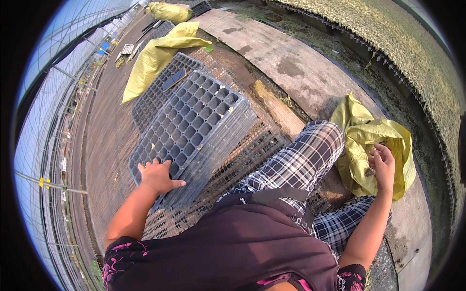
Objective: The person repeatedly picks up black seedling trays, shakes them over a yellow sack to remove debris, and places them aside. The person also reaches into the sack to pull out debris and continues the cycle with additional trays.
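A tall stack of black plastic seedling trays lies in front of me, with pale bits scattered on the top tray. My left hand rests with spread fingers on the near end of that top tray. To the right, my right hand is over the mouth of an open yellow woven sack, its fingers bent; whether anything small is between them cannot be told. The sack's inside is partly hidden by the hand.
Behind the stack are more seedling trays with a dark flat rectangular object on top. Yellow sacks lie beyond. A wooden board sits beside a concrete strip. Plastic grid panels lie beneath the stack. A raised plant bed runs along the right.
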The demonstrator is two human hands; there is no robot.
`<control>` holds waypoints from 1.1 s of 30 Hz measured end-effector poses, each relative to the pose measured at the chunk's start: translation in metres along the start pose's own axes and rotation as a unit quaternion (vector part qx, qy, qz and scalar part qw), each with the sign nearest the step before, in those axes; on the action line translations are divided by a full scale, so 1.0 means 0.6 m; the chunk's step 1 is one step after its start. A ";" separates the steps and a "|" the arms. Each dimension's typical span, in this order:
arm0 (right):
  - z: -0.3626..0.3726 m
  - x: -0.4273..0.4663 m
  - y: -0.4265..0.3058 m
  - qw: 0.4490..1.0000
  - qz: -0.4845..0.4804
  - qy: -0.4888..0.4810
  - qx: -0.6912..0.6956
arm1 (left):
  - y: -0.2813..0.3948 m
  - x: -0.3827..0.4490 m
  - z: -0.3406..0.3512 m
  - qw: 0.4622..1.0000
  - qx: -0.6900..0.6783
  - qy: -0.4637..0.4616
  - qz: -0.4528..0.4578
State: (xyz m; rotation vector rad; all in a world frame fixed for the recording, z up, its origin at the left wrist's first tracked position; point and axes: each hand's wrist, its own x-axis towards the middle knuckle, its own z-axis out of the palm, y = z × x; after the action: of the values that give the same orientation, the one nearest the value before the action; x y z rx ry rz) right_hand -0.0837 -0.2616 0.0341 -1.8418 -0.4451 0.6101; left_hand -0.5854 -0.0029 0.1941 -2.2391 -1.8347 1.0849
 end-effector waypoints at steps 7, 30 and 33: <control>-0.020 -0.033 0.021 0.998 -0.023 0.046 0.035 | 0.069 0.145 0.021 0.977 -0.142 0.113 0.114; 0.154 -0.833 0.220 0.656 0.560 0.320 -0.393 | 0.715 -0.060 -0.147 0.522 -0.143 0.094 0.835; 0.127 -0.837 0.242 0.618 0.544 0.364 -0.435 | 0.803 -0.072 -0.105 0.477 -0.215 -0.041 0.851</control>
State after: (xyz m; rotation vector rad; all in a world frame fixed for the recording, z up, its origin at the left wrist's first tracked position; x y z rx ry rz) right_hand -0.5284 -0.5404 -0.0255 -3.0072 1.2932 0.3004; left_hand -0.1486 -0.1591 0.0441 -3.9136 1.1914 0.4210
